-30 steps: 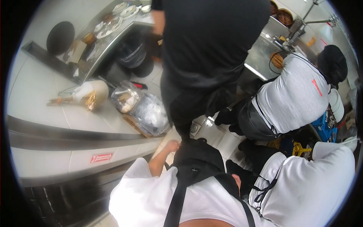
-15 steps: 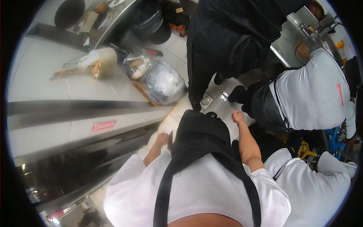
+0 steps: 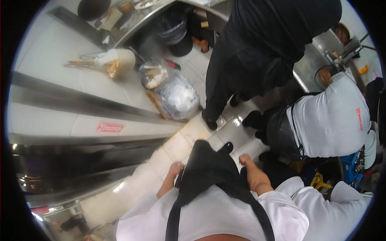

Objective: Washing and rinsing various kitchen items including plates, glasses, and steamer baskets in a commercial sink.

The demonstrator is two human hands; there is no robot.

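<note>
My left hand (image 3: 175, 168) hangs beside my black apron (image 3: 207, 170), its fingers curled. A narrow dark strip (image 3: 179, 179) lies between that hand and the apron; I cannot tell whether it is a held thing or the apron's edge. On the other side, my right hand (image 3: 243, 159) is held in a loose fist just off the apron, with nothing showing in it. Neither hand touches a work surface. Below both is the pale tiled floor (image 3: 175, 148), and the tip of a black shoe (image 3: 228, 146) shows past the apron.
Ahead stands a person in black (image 3: 257, 52). To the right, a person in a grey shirt (image 3: 327, 120) bends by a metal sink counter (image 3: 305, 78); another in white (image 3: 325, 209) is close behind. Clear plastic bags (image 3: 179, 96) and a black bin (image 3: 181, 46) stand ahead left, beyond steel edging (image 3: 88, 100).
My view has shifted and turned, with more floor showing on the left. Both arms have swung: the right hand is nearer my body. The person in black has shifted in the view.
</note>
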